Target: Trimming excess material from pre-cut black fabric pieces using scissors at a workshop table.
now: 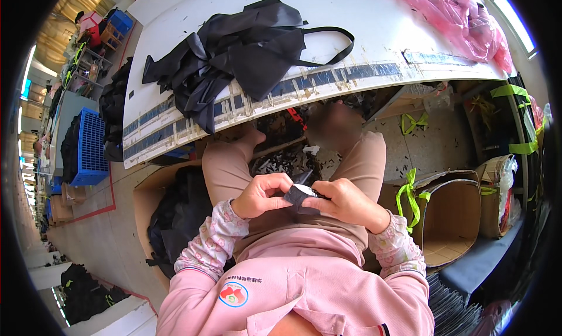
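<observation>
Above my lap, a small piece of black fabric [295, 196] with a white patch showing on it is held between both hands. My left hand [261, 196] pinches its left edge between thumb and fingers. From the other side, my right hand [349, 203] grips it, the thumb pressed on the black cloth and the index finger bent by the white part. What the white part is, I cannot make out. On the white table [380, 49] in front lies a crumpled heap of black fabric pieces [263, 55], with a strap looping out at its right.
Pink plastic sheeting [462, 19] covers the table's far right corner. An open cardboard box [449, 219] stands at my right, with a green ribbon [408, 198] beside it. At my left, black cloth [181, 216] fills another box. A blue crate [92, 148] stands farther left. Black scraps litter the floor.
</observation>
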Tool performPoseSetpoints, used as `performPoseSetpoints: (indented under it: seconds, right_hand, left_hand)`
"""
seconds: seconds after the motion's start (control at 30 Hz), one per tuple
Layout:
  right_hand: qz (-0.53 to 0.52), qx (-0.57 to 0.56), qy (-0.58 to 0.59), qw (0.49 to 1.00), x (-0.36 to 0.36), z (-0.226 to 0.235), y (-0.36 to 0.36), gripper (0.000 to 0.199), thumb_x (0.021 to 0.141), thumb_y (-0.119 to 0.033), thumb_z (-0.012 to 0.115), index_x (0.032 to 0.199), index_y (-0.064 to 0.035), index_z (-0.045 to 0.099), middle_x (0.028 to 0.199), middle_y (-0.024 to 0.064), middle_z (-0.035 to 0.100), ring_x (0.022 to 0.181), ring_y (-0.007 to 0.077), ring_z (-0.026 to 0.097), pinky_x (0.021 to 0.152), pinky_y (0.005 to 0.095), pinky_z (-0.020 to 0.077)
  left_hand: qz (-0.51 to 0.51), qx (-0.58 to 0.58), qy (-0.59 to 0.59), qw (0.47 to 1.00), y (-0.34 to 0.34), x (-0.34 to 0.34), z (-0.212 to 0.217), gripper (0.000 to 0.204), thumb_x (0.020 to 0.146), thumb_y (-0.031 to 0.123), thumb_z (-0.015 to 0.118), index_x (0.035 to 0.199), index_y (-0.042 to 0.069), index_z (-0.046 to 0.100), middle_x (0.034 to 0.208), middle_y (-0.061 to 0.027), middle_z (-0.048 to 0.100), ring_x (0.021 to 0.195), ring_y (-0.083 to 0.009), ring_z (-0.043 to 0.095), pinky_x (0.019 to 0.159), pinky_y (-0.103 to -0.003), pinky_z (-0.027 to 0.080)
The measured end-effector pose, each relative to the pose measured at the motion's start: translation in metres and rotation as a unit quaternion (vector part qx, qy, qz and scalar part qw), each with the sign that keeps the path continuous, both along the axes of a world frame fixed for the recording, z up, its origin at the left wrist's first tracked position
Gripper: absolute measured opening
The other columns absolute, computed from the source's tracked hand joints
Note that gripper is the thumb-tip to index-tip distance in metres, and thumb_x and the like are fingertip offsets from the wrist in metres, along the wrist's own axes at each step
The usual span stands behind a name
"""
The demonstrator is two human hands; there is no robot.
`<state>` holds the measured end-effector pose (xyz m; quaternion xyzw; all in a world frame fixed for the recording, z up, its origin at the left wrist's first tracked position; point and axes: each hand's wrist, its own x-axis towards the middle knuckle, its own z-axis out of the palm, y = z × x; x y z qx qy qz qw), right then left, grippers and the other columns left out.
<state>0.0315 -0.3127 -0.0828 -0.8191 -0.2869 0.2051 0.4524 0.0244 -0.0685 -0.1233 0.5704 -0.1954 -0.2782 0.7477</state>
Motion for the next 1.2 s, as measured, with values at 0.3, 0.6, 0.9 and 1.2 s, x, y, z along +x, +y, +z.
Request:
performPoseSetpoints:
  seconds: [0.3, 0.6, 0.9, 1.2]
  right_hand:
    - [0.047, 0.059, 0.044, 0.996, 0.002, 0.000, -0.009, 0.036, 0.086, -0.031, 0.069, 0.079, 0.0012, 0.055, 0.058, 0.0180, 0.050, 0.052, 0.0363, 0.048, 0.051, 0.0399, 0.0395]
    - [0.131, -0.020, -0.035, 0.991, 0.004, 0.009, -0.006, 0.036, 0.083, -0.036, 0.071, 0.085, -0.0019, 0.060, 0.060, 0.0160, 0.056, 0.057, 0.0380, 0.056, 0.052, 0.0425, 0.0422]
    - [0.151, -0.007, -0.002, 0.988, 0.006, 0.003, -0.008, 0.036, 0.083, -0.037, 0.071, 0.086, -0.0018, 0.061, 0.062, 0.0154, 0.057, 0.057, 0.0360, 0.057, 0.052, 0.0415, 0.0424]
    - [0.156, 0.019, -0.023, 0.987, 0.005, -0.001, -0.007, 0.036, 0.083, -0.037, 0.070, 0.087, -0.0024, 0.061, 0.063, 0.0140, 0.058, 0.058, 0.0350, 0.057, 0.052, 0.0411, 0.0421]
  left_hand:
    - [-0.106, -0.025, 0.089, 0.990, 0.009, 0.016, 0.001, 0.007, 0.081, 0.002, 0.067, 0.086, -0.001, 0.063, 0.092, -0.0036, 0.057, 0.086, -0.0115, 0.053, 0.077, -0.024, 0.042]
    - [-0.268, -0.020, 0.158, 0.950, 0.008, 0.029, -0.003, 0.012, 0.078, 0.009, 0.067, 0.080, -0.002, 0.062, 0.080, -0.0009, 0.057, 0.076, -0.0097, 0.051, 0.071, -0.025, 0.040]
    - [-0.300, -0.001, 0.158, 0.941, 0.009, 0.031, 0.002, 0.011, 0.080, 0.009, 0.068, 0.081, -0.001, 0.062, 0.079, 0.0007, 0.057, 0.077, -0.0075, 0.051, 0.071, -0.024, 0.041]
    - [-0.299, -0.008, 0.164, 0.940, 0.007, 0.030, -0.001, 0.012, 0.080, 0.008, 0.068, 0.084, -0.002, 0.063, 0.081, -0.0001, 0.059, 0.078, -0.0078, 0.052, 0.073, -0.024, 0.042]
